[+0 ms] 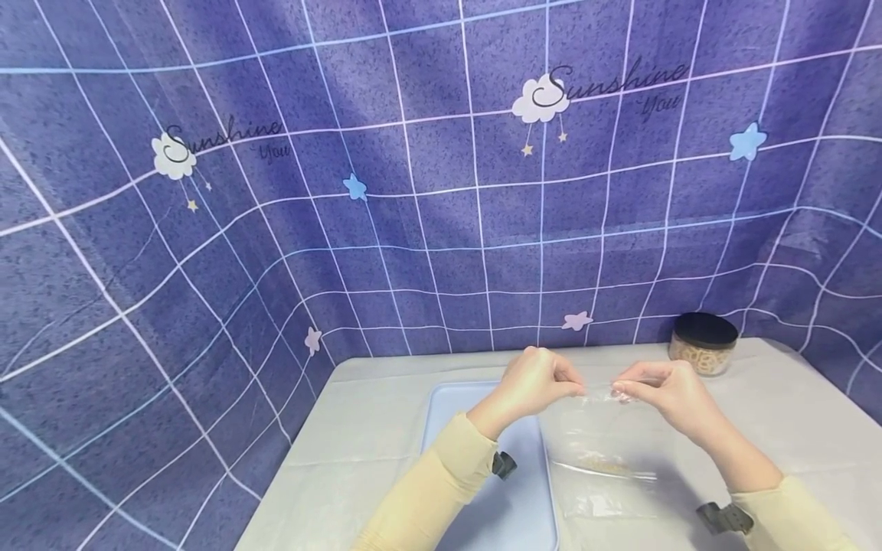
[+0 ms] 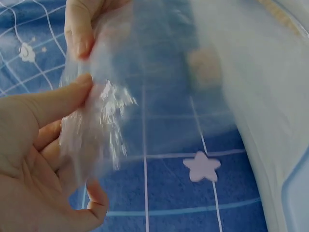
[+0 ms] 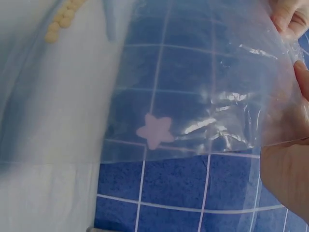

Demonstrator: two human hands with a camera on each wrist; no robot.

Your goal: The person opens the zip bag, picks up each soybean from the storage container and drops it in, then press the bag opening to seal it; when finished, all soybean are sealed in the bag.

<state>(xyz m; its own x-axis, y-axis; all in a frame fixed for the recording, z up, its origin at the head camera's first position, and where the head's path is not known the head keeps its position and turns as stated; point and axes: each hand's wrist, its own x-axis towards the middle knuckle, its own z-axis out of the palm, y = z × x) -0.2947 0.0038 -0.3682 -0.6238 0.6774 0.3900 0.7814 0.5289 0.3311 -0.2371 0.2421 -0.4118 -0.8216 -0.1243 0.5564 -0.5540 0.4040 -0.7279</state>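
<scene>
A clear plastic zip bag (image 1: 606, 432) is stretched between both hands, its far edge raised. My left hand (image 1: 540, 379) pinches that edge between thumb and fingers. Close beside it, my right hand (image 1: 671, 394) pinches the same edge, where the film looks bunched and shiny. A white zip strip (image 1: 637, 476) crosses the bag on the side nearer me. Small beige pieces (image 1: 599, 461) lie along this strip inside the bag; in the right wrist view the beige pieces (image 3: 65, 21) look round and sit in a row. The left wrist view shows crumpled film (image 2: 108, 125) at the fingers.
A light blue tray (image 1: 468, 528) lies on the white-covered table (image 1: 344, 459) under the left forearm. At the back right stands a clear jar (image 1: 703, 352) with a black lid and beige rings inside. A blue grid-patterned curtain (image 1: 427, 229) closes off the back and left.
</scene>
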